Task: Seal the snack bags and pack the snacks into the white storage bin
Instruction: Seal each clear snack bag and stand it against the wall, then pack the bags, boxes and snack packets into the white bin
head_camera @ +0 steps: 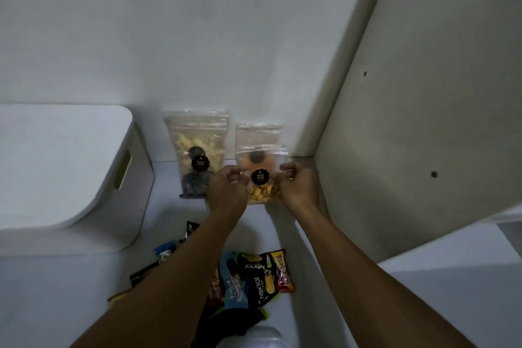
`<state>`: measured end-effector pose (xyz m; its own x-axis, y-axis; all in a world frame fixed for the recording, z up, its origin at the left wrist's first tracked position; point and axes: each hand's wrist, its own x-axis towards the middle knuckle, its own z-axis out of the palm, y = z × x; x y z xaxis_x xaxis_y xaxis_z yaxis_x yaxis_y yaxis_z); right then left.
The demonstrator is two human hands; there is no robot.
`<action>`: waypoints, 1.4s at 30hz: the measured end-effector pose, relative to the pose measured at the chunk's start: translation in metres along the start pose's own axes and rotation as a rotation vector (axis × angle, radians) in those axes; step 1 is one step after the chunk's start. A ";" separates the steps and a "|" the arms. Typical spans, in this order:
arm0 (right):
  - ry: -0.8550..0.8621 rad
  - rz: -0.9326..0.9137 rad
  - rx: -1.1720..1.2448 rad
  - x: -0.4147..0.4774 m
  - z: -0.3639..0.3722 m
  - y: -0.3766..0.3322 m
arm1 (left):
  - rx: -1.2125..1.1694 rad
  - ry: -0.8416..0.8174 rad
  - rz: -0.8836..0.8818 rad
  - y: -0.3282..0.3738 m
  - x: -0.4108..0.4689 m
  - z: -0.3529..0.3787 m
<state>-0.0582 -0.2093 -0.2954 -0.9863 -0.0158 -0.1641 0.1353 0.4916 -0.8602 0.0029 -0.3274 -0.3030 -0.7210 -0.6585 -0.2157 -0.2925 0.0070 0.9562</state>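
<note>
Bare left hand [228, 191], right hand [300, 189]

I get one view only, from the wide-angle camera on the person's head, facing forward and steeply down along both bare forearms. The fingers [235, 175] of the left hand [227, 191] and right hand [298, 189] sit just below mid-frame, pinching a clear plastic zip bag of yellow snacks [261, 193]. Beyond the fingers rises a pale wall [197, 22]; left of them stands a white plastic storage bin [56, 164]; nearer than them lies the white surface [262, 230] with colourful foil snack packets [254, 277].
</note>
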 end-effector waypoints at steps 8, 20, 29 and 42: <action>0.012 -0.009 -0.027 0.024 0.014 0.002 | 0.054 0.159 0.021 -0.003 0.026 0.021; 0.011 -0.030 -0.072 0.019 0.009 -0.005 | -0.018 0.217 0.024 -0.008 0.023 0.020; -0.021 -0.128 -0.213 -0.004 -0.011 -0.030 | 0.329 0.110 0.238 0.013 -0.010 -0.006; -0.191 -0.410 -0.494 -0.105 -0.005 -0.175 | 0.758 0.182 0.500 0.136 -0.057 -0.201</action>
<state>0.0213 -0.2895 -0.1257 -0.9086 -0.4176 0.0078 -0.3508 0.7529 -0.5568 0.1309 -0.4402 -0.1203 -0.7834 -0.5533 0.2831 -0.3525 0.7706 0.5309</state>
